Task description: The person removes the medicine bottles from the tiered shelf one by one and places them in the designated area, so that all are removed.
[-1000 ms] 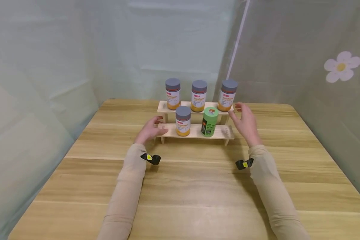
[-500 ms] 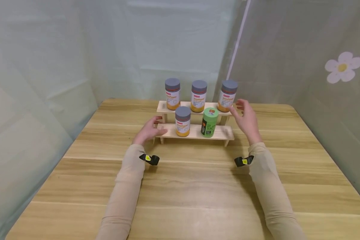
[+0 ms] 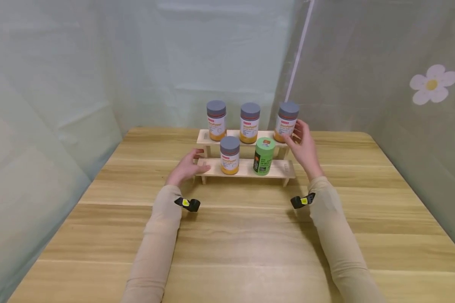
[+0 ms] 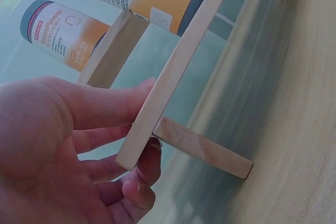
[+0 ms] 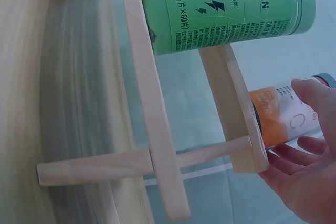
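- I see the left hand (image 3: 186,169) pinching the left end of the lower shelf (image 3: 246,167) of a two-tier wooden rack; my left wrist feed puts the thumb on the top face and the fingers curled under the board, close to a support leg (image 4: 207,153).
- I have the right hand (image 3: 305,150) at the other side, grasping the right-hand upper ImmPower jar (image 3: 285,125): thumb on the front of the label, fingers round its outer side. The jar stands at the right end of the upper shelf (image 3: 232,132), its base at the board.
- Along that same shelf I count two more grey-lidded jars, the left upper ImmPower jar (image 3: 216,123) and the middle upper ImmPower jar (image 3: 249,125), both upright and apart.
- On the lower tier I have the lower ImmPower jar (image 3: 229,158) left of centre and the green tablet jar (image 3: 264,158) to its right, with a gap between them.
- Both beige sleeves (image 3: 155,240) carry a black wrist camera (image 3: 187,204) with a yellow patch.
- The rack stands on a wood-grain table (image 3: 235,240), before a pale cloth backdrop (image 3: 223,54); far right, I make out a white flower (image 3: 433,84) with a yellow centre.
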Demonstrator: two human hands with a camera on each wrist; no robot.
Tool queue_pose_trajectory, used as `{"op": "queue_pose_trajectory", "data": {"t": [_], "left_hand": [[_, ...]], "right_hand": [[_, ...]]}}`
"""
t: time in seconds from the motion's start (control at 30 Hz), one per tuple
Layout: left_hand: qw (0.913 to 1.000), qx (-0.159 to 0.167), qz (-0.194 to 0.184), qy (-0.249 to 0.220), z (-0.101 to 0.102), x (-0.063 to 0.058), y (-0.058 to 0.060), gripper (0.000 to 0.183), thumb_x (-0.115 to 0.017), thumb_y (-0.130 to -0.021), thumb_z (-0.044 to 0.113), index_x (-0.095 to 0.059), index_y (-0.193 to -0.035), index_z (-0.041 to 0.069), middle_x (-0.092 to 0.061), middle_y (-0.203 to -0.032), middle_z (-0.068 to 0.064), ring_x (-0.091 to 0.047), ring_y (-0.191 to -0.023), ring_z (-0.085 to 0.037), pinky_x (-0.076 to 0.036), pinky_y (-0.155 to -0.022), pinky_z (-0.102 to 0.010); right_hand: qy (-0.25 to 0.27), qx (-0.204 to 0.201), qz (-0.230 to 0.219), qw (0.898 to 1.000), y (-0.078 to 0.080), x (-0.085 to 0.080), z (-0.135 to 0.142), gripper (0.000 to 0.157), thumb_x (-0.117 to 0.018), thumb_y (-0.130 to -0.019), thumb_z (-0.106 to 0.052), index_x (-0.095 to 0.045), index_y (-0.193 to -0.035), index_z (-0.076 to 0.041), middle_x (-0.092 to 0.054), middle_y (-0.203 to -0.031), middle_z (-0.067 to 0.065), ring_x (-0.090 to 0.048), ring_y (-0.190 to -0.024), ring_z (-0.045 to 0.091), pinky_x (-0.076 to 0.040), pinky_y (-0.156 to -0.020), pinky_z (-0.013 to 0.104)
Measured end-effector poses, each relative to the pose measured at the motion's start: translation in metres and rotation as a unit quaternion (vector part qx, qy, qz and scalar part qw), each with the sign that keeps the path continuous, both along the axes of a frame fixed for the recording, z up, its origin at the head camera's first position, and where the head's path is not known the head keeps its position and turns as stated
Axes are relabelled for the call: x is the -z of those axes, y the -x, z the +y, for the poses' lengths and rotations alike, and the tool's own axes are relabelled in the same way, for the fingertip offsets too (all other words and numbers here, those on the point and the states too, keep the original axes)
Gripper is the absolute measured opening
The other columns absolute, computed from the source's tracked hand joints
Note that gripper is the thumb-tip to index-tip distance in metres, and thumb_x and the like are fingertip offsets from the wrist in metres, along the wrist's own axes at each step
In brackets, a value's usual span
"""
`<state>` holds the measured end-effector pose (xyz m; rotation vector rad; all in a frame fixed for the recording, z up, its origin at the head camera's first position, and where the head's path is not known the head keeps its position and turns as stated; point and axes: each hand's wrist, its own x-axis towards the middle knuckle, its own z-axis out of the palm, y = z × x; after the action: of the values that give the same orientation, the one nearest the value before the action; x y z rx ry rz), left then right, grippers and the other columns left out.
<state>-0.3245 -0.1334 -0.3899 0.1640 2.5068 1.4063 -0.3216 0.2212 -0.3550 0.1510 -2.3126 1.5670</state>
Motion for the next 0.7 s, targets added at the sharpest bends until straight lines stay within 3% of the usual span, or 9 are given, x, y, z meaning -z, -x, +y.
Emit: {"op": "queue_pose_trajectory", "data": {"t": [0.2,0.7], "left_hand": [[1.0000,0.000,-0.004,0.000,0.001,0.004,-0.001,0.073,-0.069,-0.090,0.022,-0.029,-0.151,0.012,-0.034,-0.151,-0.021,-0.035,-0.137,-0.041,-0.031,-0.112,-0.056],[1.0000,0.000,-0.002,-0.010,0.001,0.002,0.002,0.071,-0.068,-0.091,0.020,-0.030,-0.150,0.012,-0.035,-0.150,-0.021,-0.035,-0.137,-0.041,-0.030,-0.113,-0.055]], "right_hand": [[0.008,-0.002,-0.012,1.000,0.002,0.001,-0.005,0.070,-0.064,-0.094,-0.017,-0.024,-0.151,-0.013,-0.040,-0.150,0.018,-0.042,-0.138,0.033,-0.036,-0.113,0.045],[0.010,0.030,0.053,0.998,0.005,0.005,-0.014,0.066,-0.066,-0.090,-0.007,-0.033,-0.147,-0.008,-0.048,-0.141,0.023,-0.050,-0.127,0.039,-0.043,-0.106,0.047]]}}
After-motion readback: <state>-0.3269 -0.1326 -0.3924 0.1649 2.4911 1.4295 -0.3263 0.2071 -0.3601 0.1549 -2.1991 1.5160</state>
